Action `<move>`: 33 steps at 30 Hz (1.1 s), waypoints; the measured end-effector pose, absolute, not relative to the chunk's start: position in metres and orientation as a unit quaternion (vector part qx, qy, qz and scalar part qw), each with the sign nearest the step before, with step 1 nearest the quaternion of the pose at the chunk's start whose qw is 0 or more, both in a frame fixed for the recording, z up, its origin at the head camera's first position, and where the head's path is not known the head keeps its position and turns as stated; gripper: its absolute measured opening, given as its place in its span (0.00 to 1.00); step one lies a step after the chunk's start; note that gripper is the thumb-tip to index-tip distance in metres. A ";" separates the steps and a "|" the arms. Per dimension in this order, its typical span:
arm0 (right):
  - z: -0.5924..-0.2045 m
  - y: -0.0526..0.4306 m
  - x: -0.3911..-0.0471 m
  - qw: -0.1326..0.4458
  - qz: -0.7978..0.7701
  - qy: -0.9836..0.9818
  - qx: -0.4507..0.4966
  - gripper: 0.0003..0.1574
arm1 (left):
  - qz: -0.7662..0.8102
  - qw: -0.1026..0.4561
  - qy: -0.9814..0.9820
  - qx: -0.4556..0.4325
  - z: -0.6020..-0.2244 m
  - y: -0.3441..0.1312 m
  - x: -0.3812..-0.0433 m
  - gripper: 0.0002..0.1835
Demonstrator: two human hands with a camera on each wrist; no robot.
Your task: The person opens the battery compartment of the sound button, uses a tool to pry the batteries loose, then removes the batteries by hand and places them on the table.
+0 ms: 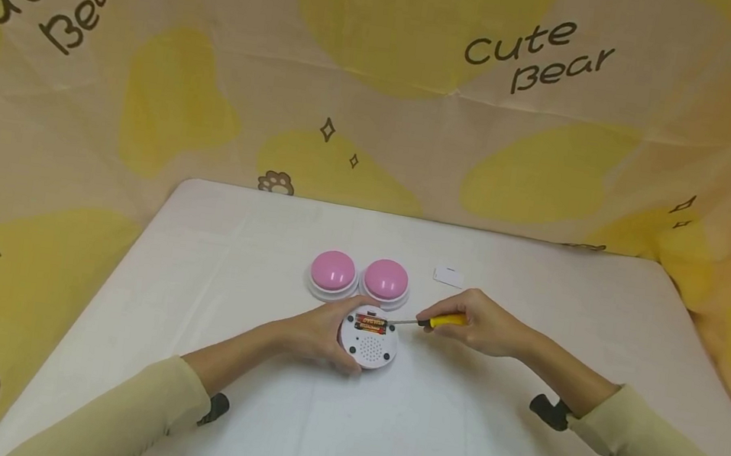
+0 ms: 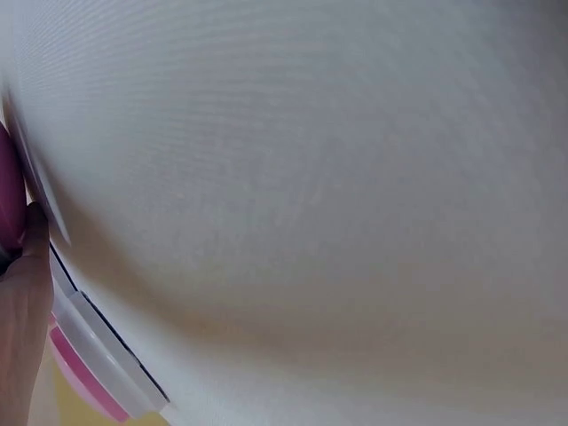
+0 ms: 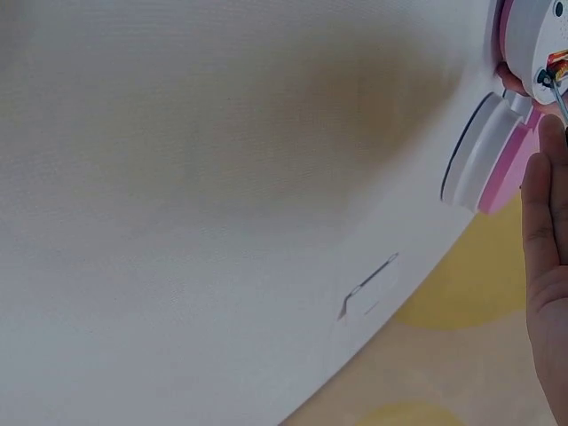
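The fingers of my left hand (image 1: pixel 319 332) curl round the left side of an upturned white push button (image 1: pixel 370 336), thumb at its near edge, its open slot showing red-and-black batteries (image 1: pixel 370 324) facing up. The fingers of my right hand (image 1: pixel 481 324) pinch a yellow-handled screwdriver (image 1: pixel 450 321), its tip reaching left to the slot's right end, whether touching I cannot tell. Just beyond, two pink-domed buttons (image 1: pixel 333 271) sit side by side on the white counter (image 1: pixel 250 259), a flat white piece (image 1: pixel 448 276) to their right
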State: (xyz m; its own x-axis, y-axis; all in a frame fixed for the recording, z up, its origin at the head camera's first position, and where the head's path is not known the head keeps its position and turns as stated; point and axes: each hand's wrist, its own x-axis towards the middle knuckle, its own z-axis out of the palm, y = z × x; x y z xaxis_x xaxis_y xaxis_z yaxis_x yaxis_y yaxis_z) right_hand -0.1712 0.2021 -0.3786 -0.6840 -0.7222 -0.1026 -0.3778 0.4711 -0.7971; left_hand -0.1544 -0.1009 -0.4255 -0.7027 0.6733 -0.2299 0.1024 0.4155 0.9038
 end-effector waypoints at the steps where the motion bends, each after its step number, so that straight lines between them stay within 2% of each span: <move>1: -0.379 0.202 -0.171 0.219 -0.393 0.829 -0.331 0.18 | 0.482 0.298 0.786 0.245 -0.425 -0.101 -0.154 0.53; 16: -0.378 0.207 -0.171 0.215 -0.380 0.839 -0.325 0.18 | 0.484 0.284 0.788 0.252 -0.426 -0.097 -0.154 0.58; 33: -0.380 0.214 -0.171 0.205 -0.396 0.839 -0.313 0.19 | 0.408 0.271 0.824 0.285 -0.419 -0.103 -0.153 0.59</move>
State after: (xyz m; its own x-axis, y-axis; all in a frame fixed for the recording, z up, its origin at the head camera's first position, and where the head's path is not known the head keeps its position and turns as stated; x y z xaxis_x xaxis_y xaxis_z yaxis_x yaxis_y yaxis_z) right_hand -0.1710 0.2142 -0.3799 -0.7205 -0.6869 -0.0955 -0.3622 0.4901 -0.7928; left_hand -0.1530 -0.1034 -0.4192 -0.6910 0.6904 -0.2140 0.2492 0.5054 0.8261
